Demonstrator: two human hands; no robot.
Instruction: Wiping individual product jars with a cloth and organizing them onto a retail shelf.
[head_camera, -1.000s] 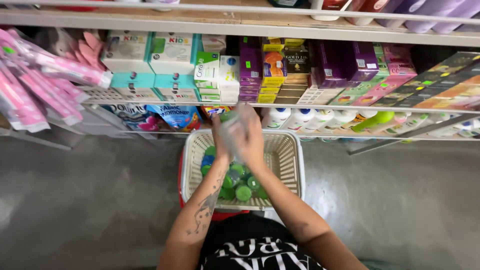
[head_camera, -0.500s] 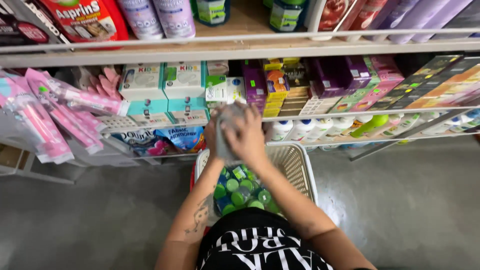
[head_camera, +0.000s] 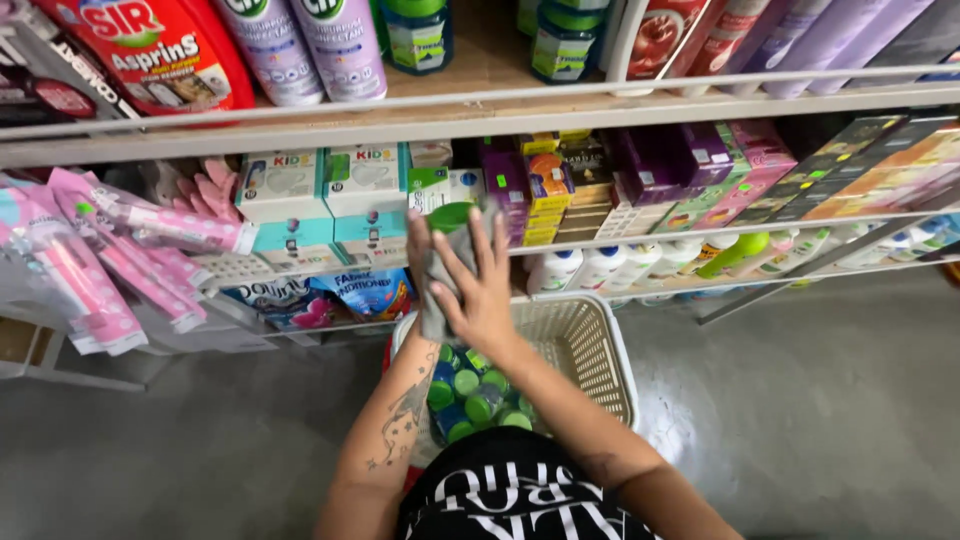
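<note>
My left hand (head_camera: 417, 245) grips a small bottle with a green cap (head_camera: 450, 216) from behind, raised in front of the middle shelf. My right hand (head_camera: 482, 292) lies over the bottle's front with its fingers spread, pressing a grey cloth (head_camera: 438, 298) against it. The bottle's body is mostly hidden by the cloth and my hands. Directly below stands a cream plastic basket (head_camera: 592, 352) on the floor, holding several more green-capped bottles (head_camera: 470, 395).
Wire-fronted shelves (head_camera: 600, 105) run across the view, packed with boxes, detergent bottles (head_camera: 330, 45) and white bottles (head_camera: 590, 268). Pink packaged items (head_camera: 90, 260) hang at the left. Grey concrete floor (head_camera: 800, 400) spreads to the right of the basket.
My hands have lifted the bottle and cloth higher, from over the basket up to the middle shelf. The view has tilted up, showing more of the top shelf.
</note>
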